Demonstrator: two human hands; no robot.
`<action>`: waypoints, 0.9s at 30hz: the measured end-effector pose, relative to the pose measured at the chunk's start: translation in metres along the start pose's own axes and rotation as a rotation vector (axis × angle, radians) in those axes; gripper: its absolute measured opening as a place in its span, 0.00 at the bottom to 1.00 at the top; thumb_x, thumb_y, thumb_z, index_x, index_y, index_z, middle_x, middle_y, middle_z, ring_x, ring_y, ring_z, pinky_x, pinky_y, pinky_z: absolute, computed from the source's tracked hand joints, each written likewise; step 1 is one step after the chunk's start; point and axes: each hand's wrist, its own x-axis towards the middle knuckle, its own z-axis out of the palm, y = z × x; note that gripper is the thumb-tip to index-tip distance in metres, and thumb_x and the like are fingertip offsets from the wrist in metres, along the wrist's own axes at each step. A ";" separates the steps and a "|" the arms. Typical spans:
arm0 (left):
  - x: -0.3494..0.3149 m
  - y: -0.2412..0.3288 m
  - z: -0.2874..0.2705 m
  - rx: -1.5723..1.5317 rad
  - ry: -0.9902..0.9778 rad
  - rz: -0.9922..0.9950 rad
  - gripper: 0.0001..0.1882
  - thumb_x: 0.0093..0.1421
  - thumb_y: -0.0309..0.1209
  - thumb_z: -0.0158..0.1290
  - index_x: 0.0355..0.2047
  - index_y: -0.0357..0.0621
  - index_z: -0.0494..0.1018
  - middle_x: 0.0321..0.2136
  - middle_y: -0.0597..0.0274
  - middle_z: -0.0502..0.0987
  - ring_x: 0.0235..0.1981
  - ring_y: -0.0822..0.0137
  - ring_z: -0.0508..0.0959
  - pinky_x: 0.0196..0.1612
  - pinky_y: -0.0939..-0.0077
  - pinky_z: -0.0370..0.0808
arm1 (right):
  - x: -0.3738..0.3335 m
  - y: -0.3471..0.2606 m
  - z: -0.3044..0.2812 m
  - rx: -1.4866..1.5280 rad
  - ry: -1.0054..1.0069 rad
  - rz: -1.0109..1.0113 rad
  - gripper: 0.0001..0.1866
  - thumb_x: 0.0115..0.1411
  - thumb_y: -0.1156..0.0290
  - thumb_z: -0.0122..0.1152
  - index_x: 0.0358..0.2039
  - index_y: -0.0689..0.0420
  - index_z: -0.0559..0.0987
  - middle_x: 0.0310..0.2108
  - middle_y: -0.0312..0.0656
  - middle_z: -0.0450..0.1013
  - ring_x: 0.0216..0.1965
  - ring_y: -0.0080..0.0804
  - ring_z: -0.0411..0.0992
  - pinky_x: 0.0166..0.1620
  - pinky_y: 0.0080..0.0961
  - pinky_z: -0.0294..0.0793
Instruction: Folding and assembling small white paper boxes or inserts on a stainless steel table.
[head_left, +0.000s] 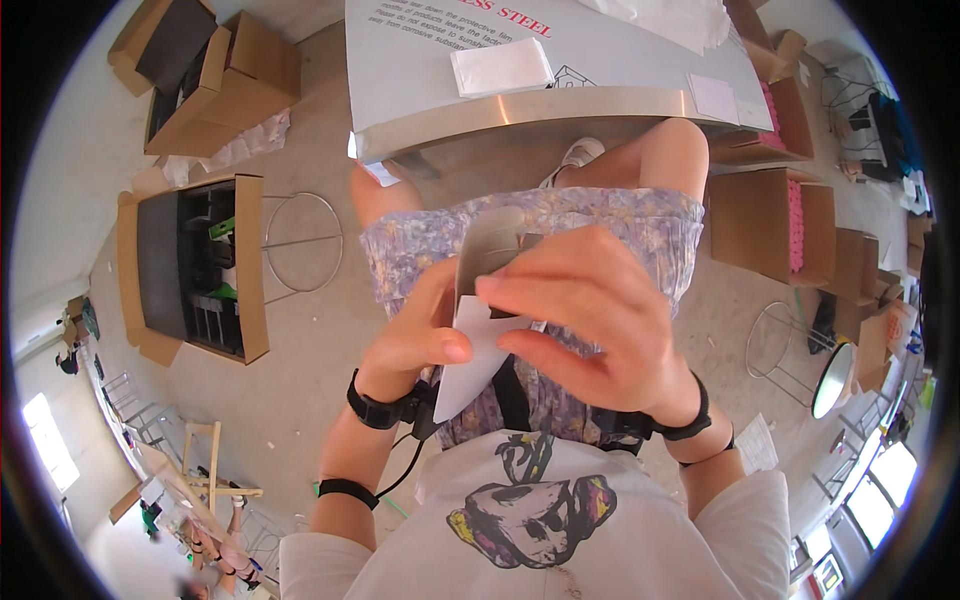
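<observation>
Above my lap I hold a folded white card, its greyish inner flap standing up toward the table. My left hand is closed around its left side, the thumb lying on the front. Reaching over from the other side, my right hand has its thumb and fingers at the card's opening. A small dark piece shows between those fingertips, mostly hidden; I cannot make out what it is. Black bands circle both wrists.
Ahead stands a film-covered steel table bearing a stack of white cards and a pale card. An open carton with black dividers is at left. Cartons with pink contents are at right, near a round stool.
</observation>
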 end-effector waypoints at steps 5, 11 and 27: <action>0.015 0.006 0.006 0.100 -0.022 0.100 0.53 0.39 0.39 0.73 0.64 0.34 0.62 0.57 0.56 0.70 0.59 0.64 0.70 0.63 0.69 0.62 | -0.003 -0.003 0.003 -0.152 0.051 -0.052 0.14 0.45 0.72 0.73 0.34 0.56 0.80 0.31 0.38 0.74 0.32 0.38 0.71 0.32 0.31 0.66; 0.014 0.009 0.005 0.379 -0.050 0.191 0.59 0.32 0.36 0.77 0.66 0.37 0.60 0.57 0.58 0.70 0.59 0.65 0.69 0.65 0.68 0.59 | -0.011 -0.004 -0.002 -0.172 -0.172 -0.051 0.13 0.51 0.65 0.71 0.34 0.56 0.79 0.34 0.40 0.75 0.35 0.40 0.72 0.38 0.32 0.67; 0.010 -0.003 0.003 0.347 -0.060 0.347 0.70 0.27 0.40 0.79 0.70 0.37 0.51 0.67 0.51 0.60 0.67 0.59 0.61 0.68 0.64 0.56 | -0.022 0.005 -0.010 -0.179 -0.074 0.152 0.21 0.55 0.76 0.68 0.50 0.58 0.79 0.52 0.44 0.75 0.59 0.44 0.68 0.60 0.39 0.65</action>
